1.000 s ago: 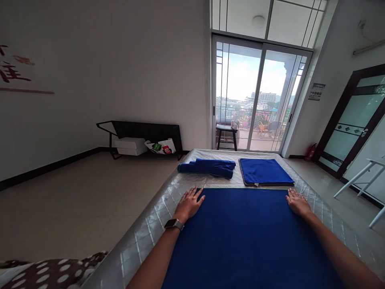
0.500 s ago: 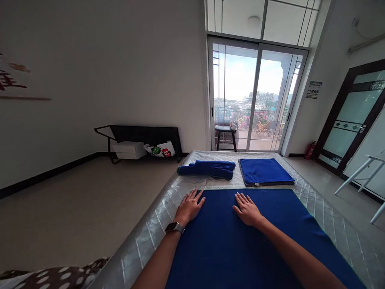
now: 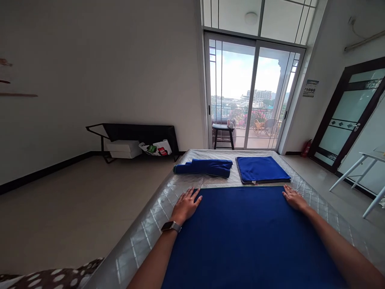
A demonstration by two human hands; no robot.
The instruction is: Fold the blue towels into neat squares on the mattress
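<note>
A large blue cloth (image 3: 240, 228) lies spread flat on a mattress (image 3: 141, 233) with a silvery quilted cover. My left hand (image 3: 185, 204) rests flat on the cloth's far left corner, fingers spread. At the far right corner my right hand (image 3: 295, 198) lies flat with its fingers stretched out. Beyond the cloth's far edge are rolled blue cloths (image 3: 204, 167) on the left and a stack of folded blue cloths (image 3: 261, 168) on the right. A small white tag shows at the stack's near edge.
By the left wall stands a low black bench frame (image 3: 138, 132) with a white box (image 3: 122, 149) and a printed bag (image 3: 156, 148) under it. Brown dotted fabric (image 3: 57, 277) lies at lower left. A white-legged stool (image 3: 357, 170) stands right, near a fire extinguisher (image 3: 306, 148).
My right hand went from the far right corner to the middle of the cloth, then back to the right corner. My left hand stayed at its corner. The view shifted slightly.
</note>
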